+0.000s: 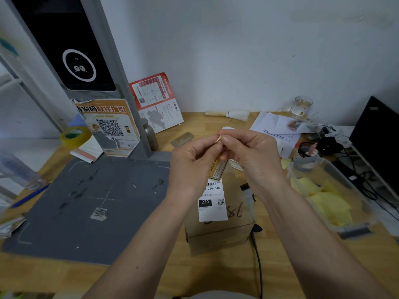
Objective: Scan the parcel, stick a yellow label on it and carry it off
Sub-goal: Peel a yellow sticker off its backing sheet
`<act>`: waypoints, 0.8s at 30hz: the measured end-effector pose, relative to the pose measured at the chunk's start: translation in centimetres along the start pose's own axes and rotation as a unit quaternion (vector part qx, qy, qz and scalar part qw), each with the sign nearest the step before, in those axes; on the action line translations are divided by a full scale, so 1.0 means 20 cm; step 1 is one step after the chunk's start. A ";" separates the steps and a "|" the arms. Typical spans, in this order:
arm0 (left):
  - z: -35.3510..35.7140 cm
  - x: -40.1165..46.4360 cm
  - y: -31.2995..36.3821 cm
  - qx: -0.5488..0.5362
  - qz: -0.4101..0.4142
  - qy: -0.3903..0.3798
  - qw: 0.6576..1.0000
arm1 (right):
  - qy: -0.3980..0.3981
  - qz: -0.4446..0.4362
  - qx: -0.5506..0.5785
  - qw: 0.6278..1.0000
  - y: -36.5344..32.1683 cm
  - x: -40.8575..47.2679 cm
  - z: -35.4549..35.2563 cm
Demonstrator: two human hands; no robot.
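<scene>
On the desk (216,275), beside the grey mat (90,203), sits the parcel (218,229), its white shipping label (212,201) facing up. Right of it a clear bin (354,228) holds yellow labels (330,203). Above the parcel, the left hand (192,165) and right hand (252,156) meet, fingertips of both pinching one small label (219,139) between them.
</scene>
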State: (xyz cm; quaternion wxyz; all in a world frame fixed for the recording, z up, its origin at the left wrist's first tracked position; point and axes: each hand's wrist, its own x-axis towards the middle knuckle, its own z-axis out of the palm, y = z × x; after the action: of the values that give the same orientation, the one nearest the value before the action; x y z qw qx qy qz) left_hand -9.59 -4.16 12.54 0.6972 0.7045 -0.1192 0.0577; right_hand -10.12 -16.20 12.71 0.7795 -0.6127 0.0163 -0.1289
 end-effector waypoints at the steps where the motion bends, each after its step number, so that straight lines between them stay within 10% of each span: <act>1: 0.00 0.00 0.00 -0.003 -0.002 0.000 1.000 | -0.005 -0.001 -0.003 1.000 0.00 0.00 0.00; 16: 0.00 -0.03 -0.13 0.157 0.191 0.052 0.968 | 0.014 0.121 -0.002 0.993 0.01 -0.01 -0.01; 24: -0.01 -0.03 -0.08 0.034 -0.012 -0.034 0.999 | 0.058 0.034 -0.138 0.988 0.02 -0.02 -0.01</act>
State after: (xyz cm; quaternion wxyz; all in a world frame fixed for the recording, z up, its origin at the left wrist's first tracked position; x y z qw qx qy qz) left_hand -9.74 -4.00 10.94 0.6694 0.7304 -0.1325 0.0298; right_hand -10.44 -16.18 12.16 0.6893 -0.7050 0.0997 -0.1339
